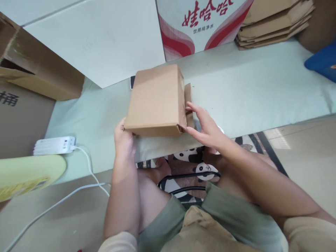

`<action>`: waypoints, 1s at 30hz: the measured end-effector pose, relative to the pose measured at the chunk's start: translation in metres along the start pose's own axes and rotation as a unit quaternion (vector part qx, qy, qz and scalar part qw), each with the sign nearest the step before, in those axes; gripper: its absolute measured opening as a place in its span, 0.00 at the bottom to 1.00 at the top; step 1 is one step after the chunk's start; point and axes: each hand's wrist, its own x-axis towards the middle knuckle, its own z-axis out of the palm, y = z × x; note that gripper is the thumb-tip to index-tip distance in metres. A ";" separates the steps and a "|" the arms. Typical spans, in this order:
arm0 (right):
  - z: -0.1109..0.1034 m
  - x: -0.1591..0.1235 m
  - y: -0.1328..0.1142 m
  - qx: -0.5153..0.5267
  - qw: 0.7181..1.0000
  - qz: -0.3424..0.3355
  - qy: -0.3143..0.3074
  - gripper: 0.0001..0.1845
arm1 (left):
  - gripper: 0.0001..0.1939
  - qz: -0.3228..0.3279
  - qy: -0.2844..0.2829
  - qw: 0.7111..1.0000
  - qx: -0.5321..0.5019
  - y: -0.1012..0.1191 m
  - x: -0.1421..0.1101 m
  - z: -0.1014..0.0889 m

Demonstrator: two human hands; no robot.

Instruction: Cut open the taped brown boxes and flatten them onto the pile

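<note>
A brown cardboard box (156,96) is tilted above the front part of the cloth-covered table, its broad face turned up. At its lower left corner, my left hand (124,138) is closed on the box, with most of the fingers hidden underneath. My right hand (206,127) grips the right end of the box, the thumb near the front corner and a finger on a loose flap (188,94) that sticks out there. The inside of the box is hidden.
Behind stand a white carton (99,38) and a red-lettered carton (199,31). Folded cardboard (273,26) lies back right, near a blue object (322,63). On the left are a large carton (47,66), a cabled white power bank (54,145) and a yellow-green container (31,173).
</note>
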 end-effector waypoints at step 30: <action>0.007 -0.004 0.013 0.017 0.974 0.129 0.184 0.53 | 0.17 0.022 -0.148 0.974 -0.168 0.018 -0.013 0.003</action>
